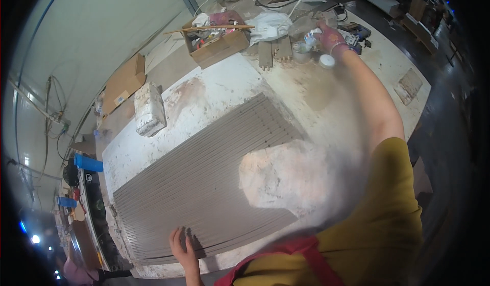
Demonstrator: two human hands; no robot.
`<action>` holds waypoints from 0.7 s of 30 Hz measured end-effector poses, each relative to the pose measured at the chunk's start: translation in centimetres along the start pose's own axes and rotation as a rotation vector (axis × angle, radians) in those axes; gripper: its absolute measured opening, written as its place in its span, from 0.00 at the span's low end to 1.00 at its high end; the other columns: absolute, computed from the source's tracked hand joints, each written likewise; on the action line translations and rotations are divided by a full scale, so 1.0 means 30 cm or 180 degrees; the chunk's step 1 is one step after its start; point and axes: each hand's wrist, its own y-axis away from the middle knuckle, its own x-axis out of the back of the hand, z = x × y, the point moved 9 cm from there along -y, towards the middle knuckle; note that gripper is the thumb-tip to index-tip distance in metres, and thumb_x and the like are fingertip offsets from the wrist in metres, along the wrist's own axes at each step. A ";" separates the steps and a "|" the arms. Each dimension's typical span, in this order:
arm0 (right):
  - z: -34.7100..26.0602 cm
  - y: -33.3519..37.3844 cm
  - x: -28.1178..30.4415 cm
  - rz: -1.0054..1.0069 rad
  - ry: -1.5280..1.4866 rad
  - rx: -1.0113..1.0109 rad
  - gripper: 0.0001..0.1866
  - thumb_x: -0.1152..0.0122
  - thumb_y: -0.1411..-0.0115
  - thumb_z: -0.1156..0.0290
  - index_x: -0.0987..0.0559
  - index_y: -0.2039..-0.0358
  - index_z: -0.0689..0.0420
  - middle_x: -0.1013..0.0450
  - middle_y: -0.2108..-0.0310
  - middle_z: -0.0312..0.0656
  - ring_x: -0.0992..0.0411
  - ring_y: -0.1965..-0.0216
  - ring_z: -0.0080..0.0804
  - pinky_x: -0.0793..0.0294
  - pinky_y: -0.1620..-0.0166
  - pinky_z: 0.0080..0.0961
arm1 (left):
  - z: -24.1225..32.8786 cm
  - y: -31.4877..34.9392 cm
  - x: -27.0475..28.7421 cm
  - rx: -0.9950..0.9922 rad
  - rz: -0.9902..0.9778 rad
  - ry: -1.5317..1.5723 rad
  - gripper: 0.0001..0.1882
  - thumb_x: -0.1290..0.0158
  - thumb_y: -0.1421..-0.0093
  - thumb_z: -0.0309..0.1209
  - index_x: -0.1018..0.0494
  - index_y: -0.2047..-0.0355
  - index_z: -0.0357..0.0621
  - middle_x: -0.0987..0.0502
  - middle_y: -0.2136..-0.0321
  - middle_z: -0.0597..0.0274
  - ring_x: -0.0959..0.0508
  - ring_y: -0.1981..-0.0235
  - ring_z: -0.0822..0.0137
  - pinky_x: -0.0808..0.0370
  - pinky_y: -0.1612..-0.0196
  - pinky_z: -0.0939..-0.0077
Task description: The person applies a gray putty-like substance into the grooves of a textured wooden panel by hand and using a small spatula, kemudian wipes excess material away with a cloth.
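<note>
My right hand (332, 40), in a patterned pink glove, reaches to the far right of the table. Its fingers are closed round a small white-and-blue container (310, 37), partly hidden and blurred. Just below it stands a translucent tub (302, 54), and a round white lid (326, 61) lies beside the glove. Near the front edge, my bare left hand (182, 247) rests with fingers apart on a row of long grey strips (199, 184) laid side by side. A pale, crumpled cloth-like bundle (286, 176) covers part of the strips' right side.
A wrapped white block (149, 110) sits at the left beside a flat cardboard box (124, 83). An open carton (220, 50) of odds and ends stands at the back, a thin stick across it. Short grey-brown boards (265, 55) and a white plastic bag (270, 26) lie nearby.
</note>
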 end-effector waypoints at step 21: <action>0.382 -0.243 -0.345 -0.0047 -0.0412 0.1745 0.34 0.47 0.38 0.61 0.42 0.34 0.57 0.47 0.33 0.47 0.48 0.33 0.42 0.51 0.32 0.35 | 0.048 -0.138 -0.156 -0.0249 -0.0410 -0.0618 0.17 0.42 0.45 0.28 0.27 0.53 0.45 0.24 0.55 0.53 0.25 0.55 0.49 0.27 0.53 0.61</action>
